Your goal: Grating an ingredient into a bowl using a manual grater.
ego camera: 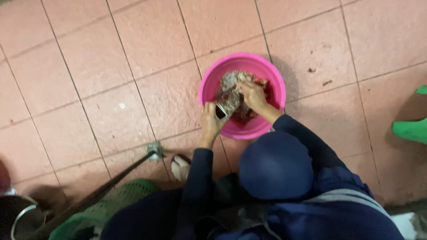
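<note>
A round pink basin (209,84) stands on the pink tiled floor and holds a heap of reddish and grey wet food pieces (233,82). My left hand (210,121) is at the basin's near rim, closed around a small dark, shiny object (220,111) that looks like a blade. My right hand (252,95) reaches into the basin and grips a piece of the food at the top of the heap. Both arms wear dark blue sleeves. A dark blue head covering (275,165) shows just below the basin.
A green plastic basket (118,195) sits at the lower left with a long dark handle (98,193) across it. A metal pot (18,215) is in the bottom left corner. A small floor drain (155,149), a pale foot (180,168) and a green object (411,129) lie around.
</note>
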